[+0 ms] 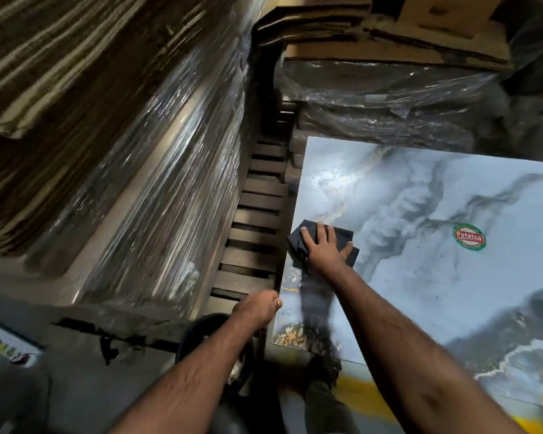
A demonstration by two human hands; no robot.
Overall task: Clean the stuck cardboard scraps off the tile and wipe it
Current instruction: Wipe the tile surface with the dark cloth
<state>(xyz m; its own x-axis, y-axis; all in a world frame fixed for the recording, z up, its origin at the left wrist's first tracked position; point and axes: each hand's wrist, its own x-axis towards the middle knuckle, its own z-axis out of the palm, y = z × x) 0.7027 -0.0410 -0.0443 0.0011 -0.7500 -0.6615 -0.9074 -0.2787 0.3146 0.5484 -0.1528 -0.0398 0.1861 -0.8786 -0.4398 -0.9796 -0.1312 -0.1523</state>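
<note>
- Tile (420, 277): big glossy marble-look slab lying flat, right of the pallet slats (257, 220). Looks heavy, stiff, slick, prob. chips at corners; I'd steady it by the edges, w/ flat palms on the face.
- Wrapped stacks (154, 167) far left, cardboard (389, 36) at the back.
- Cloth (323, 245): dark, soft, folded, on tile's left part; bunches easily, so press it flat.
- Right hand (325, 250): fingers spread, palm down on cloth.
- Left hand (259, 308): at tile's near-left edge; grip or just touching, can't tell.
- Sticker (469, 237) further right.
- Specks (290, 336) near corner, maybe scraps, unclear.
</note>
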